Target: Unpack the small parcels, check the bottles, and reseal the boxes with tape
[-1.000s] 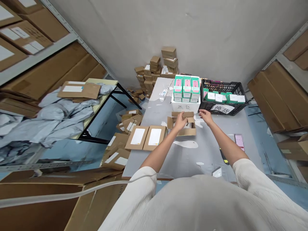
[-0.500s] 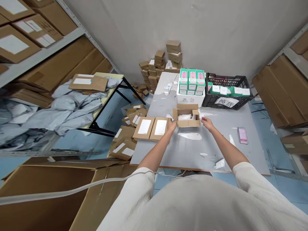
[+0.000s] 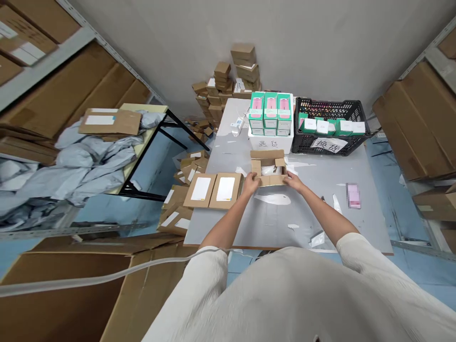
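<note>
Your L hand is closed on the near left corner of the open box, & your R hand is closed on its near right corner, so the box is gripped btwn the two. It's on the table, right in front of the white bin, far flap up, near flap folded out toward you. Inside there's some white stuff; can't tell what it is.

White bin's full of green & pink boxes, stacked in a row of 3. Just R of it: black crate w/ more green boxes & a handwritten sign on its front.

Just L of your L hand, 2 labelled boxes lie side by side near the table's L edge. Small white device sits farther back, L of the bin. Over past your R forearm there's a pink card, pixelated so can't read it. Paper scraps lie on the table, incl. one just this side of the open box.

Off to your L: side table w/ grey bags & a flat brown box on top. More brown boxes are piled by the wall.
</note>
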Tool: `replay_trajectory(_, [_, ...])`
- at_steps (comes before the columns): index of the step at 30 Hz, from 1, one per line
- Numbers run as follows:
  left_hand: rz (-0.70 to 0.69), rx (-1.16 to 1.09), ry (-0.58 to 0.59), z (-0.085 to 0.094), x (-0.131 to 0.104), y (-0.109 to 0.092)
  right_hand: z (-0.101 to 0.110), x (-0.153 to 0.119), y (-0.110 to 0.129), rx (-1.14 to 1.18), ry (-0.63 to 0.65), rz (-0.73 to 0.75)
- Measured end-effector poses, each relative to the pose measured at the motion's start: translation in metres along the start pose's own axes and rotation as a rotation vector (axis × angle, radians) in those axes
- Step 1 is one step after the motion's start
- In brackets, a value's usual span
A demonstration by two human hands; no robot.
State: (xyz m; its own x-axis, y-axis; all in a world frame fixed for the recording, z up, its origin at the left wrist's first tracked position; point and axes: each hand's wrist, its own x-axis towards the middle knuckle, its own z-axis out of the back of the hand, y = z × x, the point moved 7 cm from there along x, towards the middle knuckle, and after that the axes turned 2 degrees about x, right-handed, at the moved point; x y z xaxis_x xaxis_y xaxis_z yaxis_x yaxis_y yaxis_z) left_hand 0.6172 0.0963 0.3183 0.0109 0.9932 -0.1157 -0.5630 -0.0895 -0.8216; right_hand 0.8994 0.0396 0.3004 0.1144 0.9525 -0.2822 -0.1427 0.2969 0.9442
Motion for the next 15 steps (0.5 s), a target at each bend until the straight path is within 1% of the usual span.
replay_trajectory(3, [-0.016, 0.027, -0.035, -0.001, -0.008, -0.01, 0.004, -0.007, 0.009, 0.021, -0.024, 0.01])
replay_trajectory(8, [-0.043, 0.026, -0.041, 0.001, -0.024, -0.027, 0.015, -0.023, 0.023, -0.024, -0.081, 0.01])
replay_trajectory(13, [-0.073, 0.04, -0.045, 0.006, -0.04, -0.042, 0.017, -0.048, 0.036, 0.0, -0.119, 0.065])
replay_trajectory(15, [-0.084, 0.029, -0.043, 0.011, -0.046, -0.046, 0.015, -0.06, 0.041, 0.017, -0.158, 0.078])
